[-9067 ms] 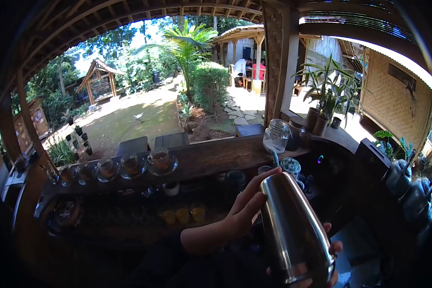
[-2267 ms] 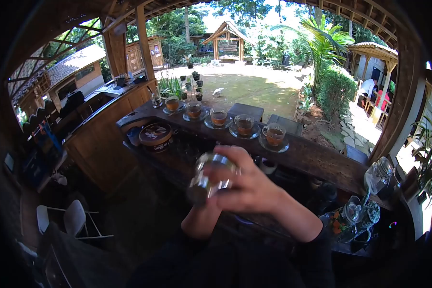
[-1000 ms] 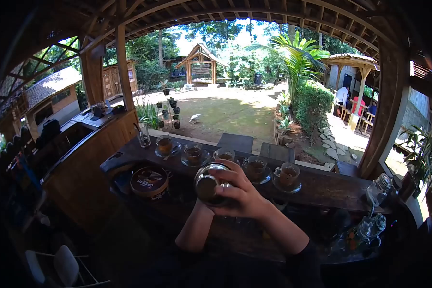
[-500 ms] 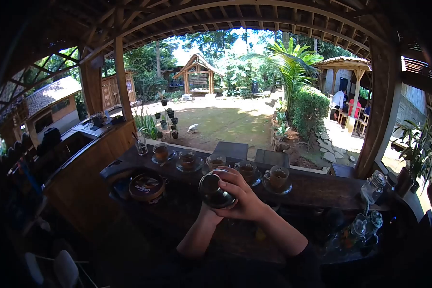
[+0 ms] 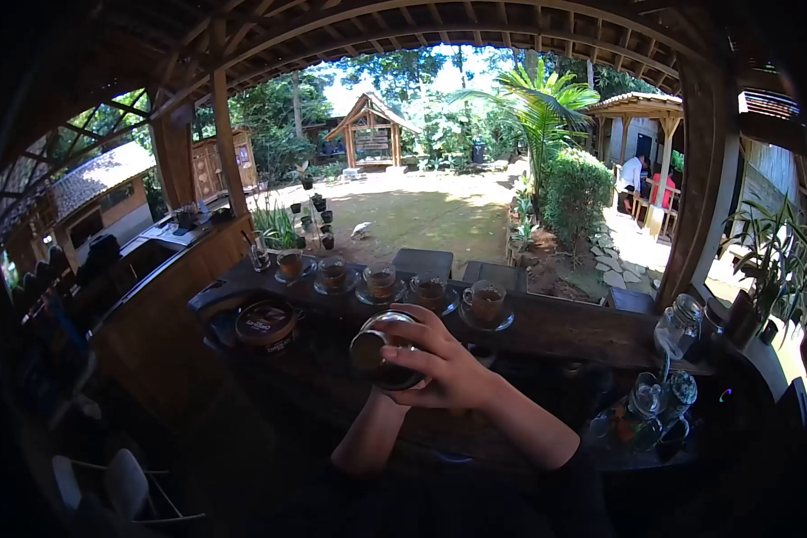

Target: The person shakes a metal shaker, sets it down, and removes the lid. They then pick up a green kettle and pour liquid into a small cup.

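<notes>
A round glass jar with dark contents is held tilted over the counter, one round end facing me. My right hand is closed around its right side, fingers over the top and thumb along the near side. My left hand grips it from below, its fingers mostly hidden behind the jar and my right hand. Just beyond, several glass cups of brown drink stand on saucers in a row, among them one cup on the right and another mid-row.
A round brown tin sits left on the dark wooden counter. Glass jars and other glassware stand at the right. Stools line the far side. A white chair is at lower left.
The jar and both hands have shifted slightly left in view, and the jar's round end has turned more toward me. My view has tilted, so the cups appear higher and further left.
</notes>
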`<state>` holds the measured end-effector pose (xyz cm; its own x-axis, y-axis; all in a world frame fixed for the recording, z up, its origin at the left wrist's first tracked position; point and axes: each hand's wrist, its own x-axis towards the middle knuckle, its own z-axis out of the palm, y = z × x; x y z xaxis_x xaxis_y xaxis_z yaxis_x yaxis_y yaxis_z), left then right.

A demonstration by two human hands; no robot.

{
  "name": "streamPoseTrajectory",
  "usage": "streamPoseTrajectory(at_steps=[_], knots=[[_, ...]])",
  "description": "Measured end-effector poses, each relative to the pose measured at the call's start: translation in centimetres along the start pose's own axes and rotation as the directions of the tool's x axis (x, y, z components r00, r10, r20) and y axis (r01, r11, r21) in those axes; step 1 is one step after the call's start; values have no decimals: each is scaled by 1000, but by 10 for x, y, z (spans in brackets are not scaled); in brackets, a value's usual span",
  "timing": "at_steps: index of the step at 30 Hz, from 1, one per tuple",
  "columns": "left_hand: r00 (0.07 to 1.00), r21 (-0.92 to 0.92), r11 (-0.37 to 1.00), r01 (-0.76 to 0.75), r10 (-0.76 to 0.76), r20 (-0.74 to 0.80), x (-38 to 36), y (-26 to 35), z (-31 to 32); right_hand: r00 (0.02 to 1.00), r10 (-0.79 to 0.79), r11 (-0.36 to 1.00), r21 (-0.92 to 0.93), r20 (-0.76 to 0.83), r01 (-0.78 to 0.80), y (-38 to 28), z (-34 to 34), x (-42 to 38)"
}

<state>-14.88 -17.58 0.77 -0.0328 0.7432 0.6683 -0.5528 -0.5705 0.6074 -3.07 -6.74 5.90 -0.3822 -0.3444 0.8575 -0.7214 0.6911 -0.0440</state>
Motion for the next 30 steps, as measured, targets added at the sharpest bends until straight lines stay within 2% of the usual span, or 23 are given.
streamPoseTrajectory(at_steps=[1,3,4,7,8,10,11,13,15,16,17,19,20,21,22,23,24,25,26,27,28,29,30], knots=[[1000,16,1000,2,-2,-3,0,-4,4,999,33,999,24,-13,-32,-2,-7,-3],[1000,52,999,-6,6,-6,3,-12,7,945,-274,939,-161,176,303,-37,-26,7],[1000,68,998,-11,12,-16,1,-16,9,897,-420,877,-193,139,441,-63,-22,10],[999,118,993,-15,21,-49,-7,-30,11,777,-588,775,-119,226,621,-106,-24,-10],[998,131,991,-12,21,-61,-11,-35,12,776,-589,777,-104,225,621,-102,-27,-11],[996,145,989,-12,24,-83,-20,-60,9,844,-534,845,1,47,534,-77,-31,-14],[977,-75,989,-125,109,-182,-22,-96,-3,918,-383,924,30,99,382,-63,-35,-24],[893,-450,803,-389,209,-399,-23,-150,-19,1000,13,981,195,-16,-10,-27,-21,-50],[860,-424,839,-341,96,-501,-20,-137,21,999,-27,987,161,17,24,-33,-26,-53],[866,-422,840,-339,103,-490,-17,-122,31,976,-208,977,64,70,204,-46,-34,-43],[884,-272,928,-253,107,-456,-19,-99,43,923,-360,931,-15,134,365,-70,-40,-34],[919,60,996,-63,81,-386,-27,-68,57,839,-517,853,15,171,522,-113,-45,-31],[918,128,971,-203,234,-320,-21,-62,82,842,-512,856,14,167,517,-112,-41,-32],[906,159,960,-229,270,-327,-23,-60,88,813,-578,812,-45,76,582,-108,-36,-33],[927,-111,980,-168,118,-356,-24,-59,85,766,-642,763,-110,-13,637,-104,-31,-34],[939,-372,922,-104,-32,-342,-26,-60,77,822,-567,821,43,-51,569,-92,-34,-31],[928,-789,559,255,-371,37,-40,-61,43,880,-476,879,50,5,475,-76,-37,-32],[998,-908,419,-3,65,27,-14,-88,71,947,-313,948,90,69,306,-58,-35,-40],[989,-748,647,-147,79,-126,-27,-110,29,979,-191,949,241,-75,204,-41,-24,-43],[954,-513,819,-258,131,-270,-18,-105,24,975,-102,940,302,-199,160,-35,-16,-42],[961,-489,857,-165,28,-274,-26,-96,26,969,-144,929,310,-201,202,-36,-16,-39],[963,-488,858,-161,29,-268,-22,-76,40,961,-187,916,318,-203,245,-42,-20,-31],[955,-360,918,-165,58,-291,-22,-58,50,934,-355,917,184,-24,354,-53,-30,-21]])
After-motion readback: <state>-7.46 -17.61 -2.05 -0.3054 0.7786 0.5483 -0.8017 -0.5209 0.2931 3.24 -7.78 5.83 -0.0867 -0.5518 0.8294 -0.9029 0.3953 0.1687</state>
